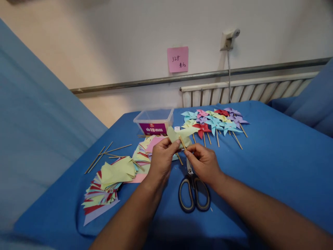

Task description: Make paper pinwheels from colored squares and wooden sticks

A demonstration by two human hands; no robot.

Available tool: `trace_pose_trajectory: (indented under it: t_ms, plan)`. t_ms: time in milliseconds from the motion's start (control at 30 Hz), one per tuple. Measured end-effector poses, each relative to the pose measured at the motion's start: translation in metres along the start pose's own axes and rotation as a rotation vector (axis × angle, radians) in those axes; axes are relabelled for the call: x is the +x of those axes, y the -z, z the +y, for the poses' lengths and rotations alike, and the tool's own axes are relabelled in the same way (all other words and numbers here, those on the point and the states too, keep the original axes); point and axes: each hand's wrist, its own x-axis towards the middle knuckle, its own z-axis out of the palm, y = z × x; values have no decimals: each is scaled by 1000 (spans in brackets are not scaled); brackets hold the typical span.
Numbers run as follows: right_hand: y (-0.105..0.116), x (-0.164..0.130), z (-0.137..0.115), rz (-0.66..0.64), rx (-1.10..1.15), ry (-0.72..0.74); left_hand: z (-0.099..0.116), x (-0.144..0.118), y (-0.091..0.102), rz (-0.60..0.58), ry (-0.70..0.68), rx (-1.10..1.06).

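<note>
While my left hand [161, 160] pinches a pale green pinwheel [180, 133] by its folded paper, the wooden stick [182, 142] runs slantwise, its upper end away from me and leftward, its lower end toward my right hand [204, 162], whose fingertips close on it. Both lie above the scissors [194, 189], blades pointing away from me. Beyond, a clear plastic box [154, 121] stands on the blue table [273, 163]; I cannot tell its contents.
</note>
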Motion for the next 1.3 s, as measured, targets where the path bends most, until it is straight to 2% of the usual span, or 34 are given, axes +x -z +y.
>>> trace_pose_trajectory:
  t_ms: [133, 267, 367, 500, 567, 700, 767, 833, 1000, 1100, 1200, 1300]
  plan:
    - [0, 0, 1, -15, -3, -9, -3, 3, 3, 11, -4, 96]
    - [-2, -3, 2, -51, 23, -22, -6, 4, 6, 79, -49, 213]
    - [-3, -3, 0, -64, 167, -92, -8, 5, 7, 129, -71, 239]
    - [0, 3, -9, -26, 586, -302, -8, 5, 3, 187, -28, 116]
    - [2, 7, -14, 24, 727, -345, -10, 4, 0, 203, 5, 27]
    - [2, 8, -20, 104, 819, -344, -17, 2, -5, 209, 63, -63]
    - [0, 4, -21, 101, 837, -348, -20, 1, -6, 209, 78, -73]
    - [-1, 0, -20, 25, 858, -358, -21, 0, -6, 202, 89, -88]
    - [6, -4, -16, -353, 978, -360, -15, -2, -5, 188, 122, -136]
    - [10, -3, -13, -495, 1040, -386, -11, -3, -4, 213, 118, -156]
    - [10, -2, -12, -520, 1046, -442, -8, -2, -4, 231, 110, -177]
    - [6, -1, -10, -442, 952, -448, -7, -1, -4, 232, 94, -171]
